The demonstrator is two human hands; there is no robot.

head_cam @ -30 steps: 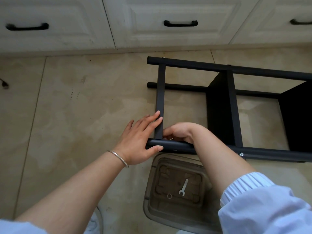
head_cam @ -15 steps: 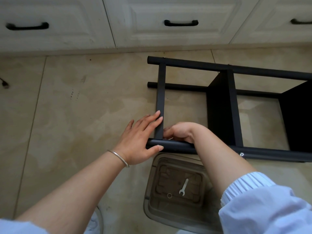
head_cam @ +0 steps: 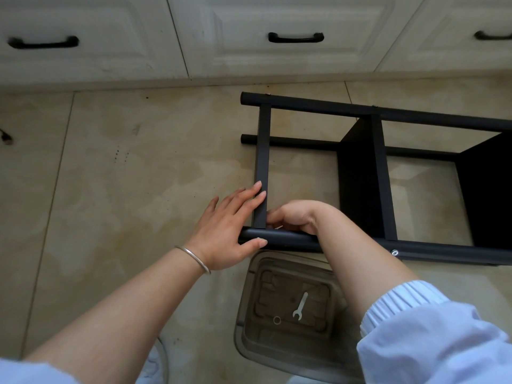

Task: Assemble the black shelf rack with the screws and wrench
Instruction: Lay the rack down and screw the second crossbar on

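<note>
Nothing moved: left hand [head_cam: 231, 227] fingers straight on rack [head_cam: 261, 167]; right hand [head_cam: 295, 216] curled (contents hidden); wrench [head_cam: 300, 305] in tray [head_cam: 246, 300].

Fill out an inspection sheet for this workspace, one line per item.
Surface: beige tiled floor, stained.
Job's things: black shelf rack on its side; wrench and a small ring on a clear plastic tray.
Clutter: nothing seen.
Grippers: left hand flat against crossbar, thumb on the near tube; right hand curled at the joint, what it pinches hidden.
Cables: dark cord end at left edge.
Surroundings: white cabinets, black handles.
</note>
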